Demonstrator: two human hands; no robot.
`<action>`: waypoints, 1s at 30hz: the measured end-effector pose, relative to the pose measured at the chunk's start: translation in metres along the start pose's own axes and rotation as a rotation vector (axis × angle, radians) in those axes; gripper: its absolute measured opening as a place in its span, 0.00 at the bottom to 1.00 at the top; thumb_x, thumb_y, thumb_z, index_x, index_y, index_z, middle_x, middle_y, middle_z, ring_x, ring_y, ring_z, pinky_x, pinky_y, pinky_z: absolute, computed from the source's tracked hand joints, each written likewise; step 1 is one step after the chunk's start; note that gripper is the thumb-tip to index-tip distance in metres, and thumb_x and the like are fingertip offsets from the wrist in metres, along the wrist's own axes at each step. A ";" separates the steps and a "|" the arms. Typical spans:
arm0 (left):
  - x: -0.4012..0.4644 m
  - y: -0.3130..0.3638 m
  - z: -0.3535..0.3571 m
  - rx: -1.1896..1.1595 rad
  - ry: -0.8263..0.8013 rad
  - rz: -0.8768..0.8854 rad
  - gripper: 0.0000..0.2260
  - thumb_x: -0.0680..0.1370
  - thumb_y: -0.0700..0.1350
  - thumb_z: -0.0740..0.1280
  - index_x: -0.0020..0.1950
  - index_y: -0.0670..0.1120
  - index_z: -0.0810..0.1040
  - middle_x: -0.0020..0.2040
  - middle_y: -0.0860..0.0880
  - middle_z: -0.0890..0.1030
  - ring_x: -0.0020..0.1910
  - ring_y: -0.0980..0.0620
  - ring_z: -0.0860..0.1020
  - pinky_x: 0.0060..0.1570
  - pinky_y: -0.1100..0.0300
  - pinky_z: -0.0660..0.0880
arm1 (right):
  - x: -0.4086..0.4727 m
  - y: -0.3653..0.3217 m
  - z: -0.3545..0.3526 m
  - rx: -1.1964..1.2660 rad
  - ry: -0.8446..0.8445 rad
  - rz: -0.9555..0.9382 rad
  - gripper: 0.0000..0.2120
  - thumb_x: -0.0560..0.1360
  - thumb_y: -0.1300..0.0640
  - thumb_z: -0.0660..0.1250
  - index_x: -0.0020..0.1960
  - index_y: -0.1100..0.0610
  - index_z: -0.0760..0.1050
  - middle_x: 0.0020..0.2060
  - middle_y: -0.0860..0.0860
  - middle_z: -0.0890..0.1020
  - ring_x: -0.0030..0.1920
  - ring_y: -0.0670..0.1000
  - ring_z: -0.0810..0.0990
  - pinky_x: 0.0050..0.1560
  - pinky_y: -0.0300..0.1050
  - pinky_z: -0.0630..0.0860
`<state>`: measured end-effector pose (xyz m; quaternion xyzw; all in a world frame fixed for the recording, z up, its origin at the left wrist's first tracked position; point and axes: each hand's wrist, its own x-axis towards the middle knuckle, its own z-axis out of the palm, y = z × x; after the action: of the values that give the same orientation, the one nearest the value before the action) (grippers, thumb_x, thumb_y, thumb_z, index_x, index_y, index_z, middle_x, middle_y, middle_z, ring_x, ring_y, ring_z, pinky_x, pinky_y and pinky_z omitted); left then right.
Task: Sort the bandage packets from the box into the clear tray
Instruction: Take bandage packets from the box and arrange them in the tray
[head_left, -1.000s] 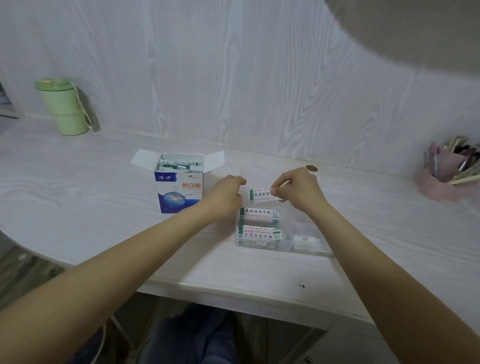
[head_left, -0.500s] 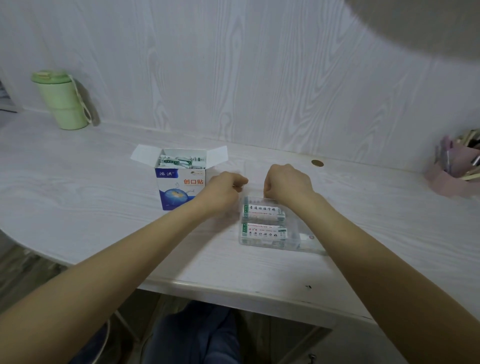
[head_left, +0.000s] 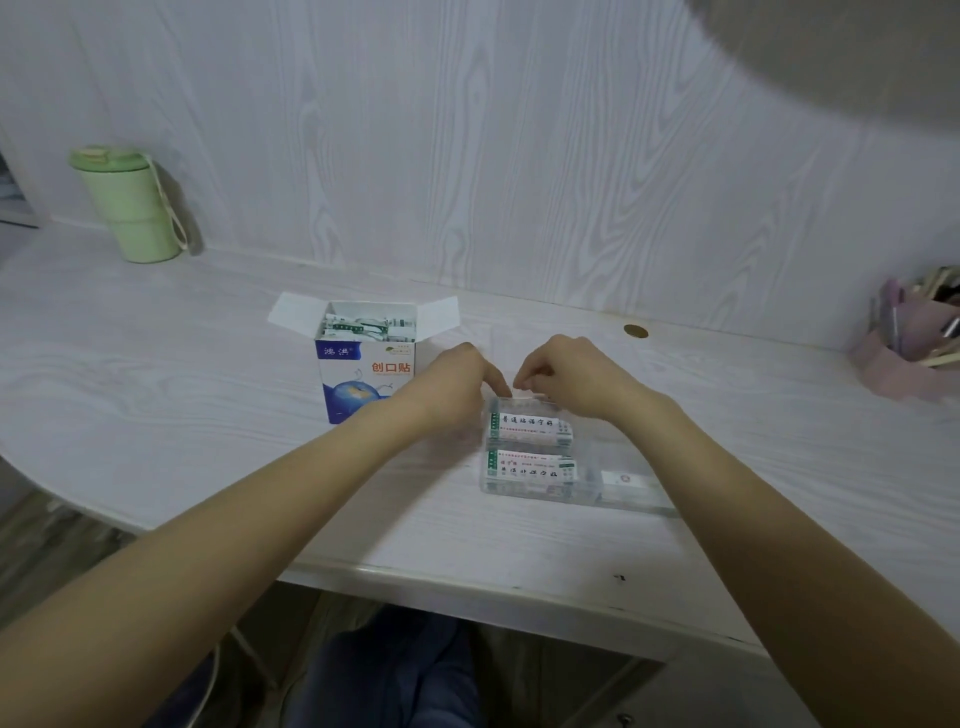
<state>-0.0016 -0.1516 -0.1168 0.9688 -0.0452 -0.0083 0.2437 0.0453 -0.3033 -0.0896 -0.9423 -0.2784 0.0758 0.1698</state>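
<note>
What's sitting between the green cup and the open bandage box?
Nothing. In the head view, the stretch of white table between the green cup and the open bandage box is bare.

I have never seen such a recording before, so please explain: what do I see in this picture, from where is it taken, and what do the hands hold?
There is no machine here. A person wears a camera on the head, so you look down along both arms at a white desk. The left hand and the right hand meet at the far end of a clear tray. Their fingertips are on a small white packet at the tray's far edge. Two stacks of bandage packets already lie in the tray. To the left stands the open box, with more packets inside. A green cup stands far left and a pink holder far right.
</note>
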 end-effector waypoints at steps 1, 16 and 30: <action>0.002 -0.001 0.001 0.026 -0.007 0.008 0.25 0.73 0.27 0.55 0.60 0.48 0.80 0.62 0.43 0.70 0.62 0.45 0.72 0.60 0.57 0.69 | -0.003 0.002 -0.003 0.024 0.022 0.005 0.13 0.77 0.66 0.60 0.53 0.59 0.81 0.51 0.52 0.83 0.46 0.47 0.78 0.45 0.36 0.70; 0.008 0.006 0.001 0.149 -0.032 -0.008 0.20 0.74 0.30 0.60 0.60 0.47 0.80 0.58 0.46 0.68 0.56 0.45 0.73 0.58 0.57 0.71 | 0.001 0.011 0.000 -0.165 -0.113 0.125 0.17 0.76 0.68 0.55 0.51 0.58 0.82 0.54 0.57 0.81 0.47 0.55 0.79 0.47 0.47 0.76; -0.021 0.014 -0.008 0.000 0.102 0.005 0.17 0.78 0.36 0.57 0.65 0.45 0.73 0.64 0.44 0.70 0.63 0.47 0.71 0.60 0.59 0.66 | -0.030 0.006 -0.008 0.096 0.189 0.095 0.17 0.75 0.66 0.55 0.48 0.53 0.82 0.51 0.52 0.82 0.48 0.53 0.80 0.50 0.48 0.77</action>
<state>-0.0236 -0.1577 -0.1035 0.9679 -0.0350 0.0416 0.2455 0.0259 -0.3269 -0.0827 -0.9482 -0.2120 0.0078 0.2362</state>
